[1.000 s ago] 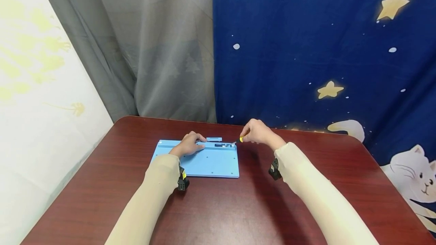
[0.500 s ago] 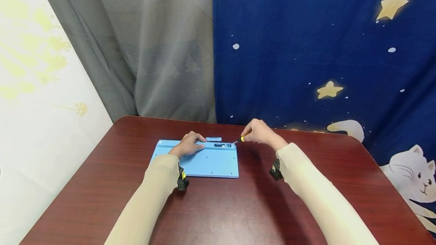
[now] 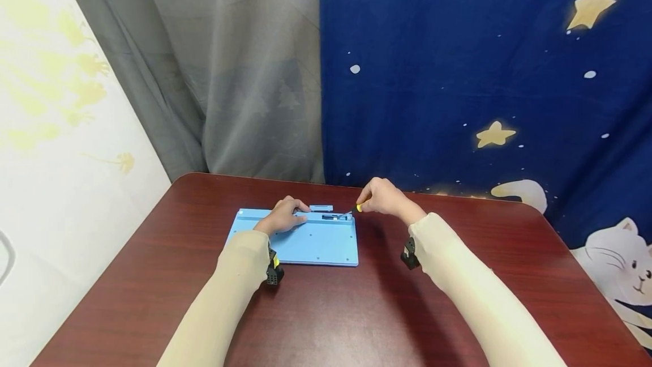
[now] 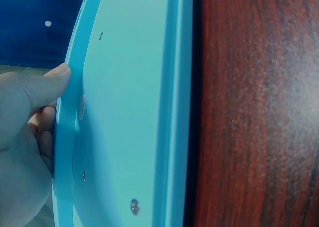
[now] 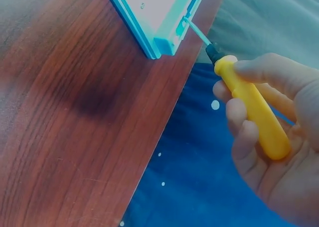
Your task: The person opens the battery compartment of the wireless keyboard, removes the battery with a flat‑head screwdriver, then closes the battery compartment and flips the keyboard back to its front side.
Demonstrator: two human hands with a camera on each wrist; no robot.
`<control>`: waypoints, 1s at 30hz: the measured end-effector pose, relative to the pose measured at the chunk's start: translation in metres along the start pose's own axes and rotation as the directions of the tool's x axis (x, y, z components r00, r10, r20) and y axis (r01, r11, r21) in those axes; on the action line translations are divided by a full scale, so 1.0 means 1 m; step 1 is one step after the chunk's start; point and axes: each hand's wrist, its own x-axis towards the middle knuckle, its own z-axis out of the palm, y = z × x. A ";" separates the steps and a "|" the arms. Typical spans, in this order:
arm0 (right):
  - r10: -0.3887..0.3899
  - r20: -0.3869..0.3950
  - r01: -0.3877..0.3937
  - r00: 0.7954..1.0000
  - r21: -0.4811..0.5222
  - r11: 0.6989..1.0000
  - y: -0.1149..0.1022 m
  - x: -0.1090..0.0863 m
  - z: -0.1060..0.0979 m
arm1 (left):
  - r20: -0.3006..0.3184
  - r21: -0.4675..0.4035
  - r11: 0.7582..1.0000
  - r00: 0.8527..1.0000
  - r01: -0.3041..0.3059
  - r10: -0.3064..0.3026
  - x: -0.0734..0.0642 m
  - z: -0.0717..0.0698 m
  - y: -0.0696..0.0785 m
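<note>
At the left, your left hand (image 3: pixel 282 217) grips the far edge of a flat, rectangular, light-blue plastic panel (image 3: pixel 313 242) on the dark red wood-grain counter (image 3: pixel 326 304); if that grip loosens, the panel could slide. An oval label (image 4: pixel 82 107) on it is too blurred to read. Farther right, a narrow light-blue plastic cover (image 3: pixel 321 208) lies just beyond the edge, near an open slot (image 3: pixel 330 217). There sits the tip of a yellow-handled metal screwdriver (image 5: pixel 256 112), pinched in your right hand (image 3: pixel 384 197); pushing sideways could make it slip and scratch the plastic.
</note>
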 end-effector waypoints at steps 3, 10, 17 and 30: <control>-0.003 0.007 0.004 1.000 -0.030 1.000 0.000 0.002 -0.001 | 0.006 -0.007 1.000 1.000 0.000 0.000 0.001 0.000 0.001; 0.021 0.070 -0.011 0.997 -0.140 0.990 -0.015 0.013 -0.012 | -0.007 -0.018 1.000 1.000 0.013 -0.013 0.004 0.001 0.003; 0.125 0.155 -0.081 0.980 -0.262 0.962 -0.034 0.033 -0.018 | 0.007 -0.009 1.000 1.000 0.005 -0.005 0.007 0.001 0.000; 0.109 0.179 -0.063 0.978 -0.242 0.968 -0.022 0.041 -0.015 | 0.009 0.002 1.000 1.000 -0.013 0.013 0.004 0.000 -0.002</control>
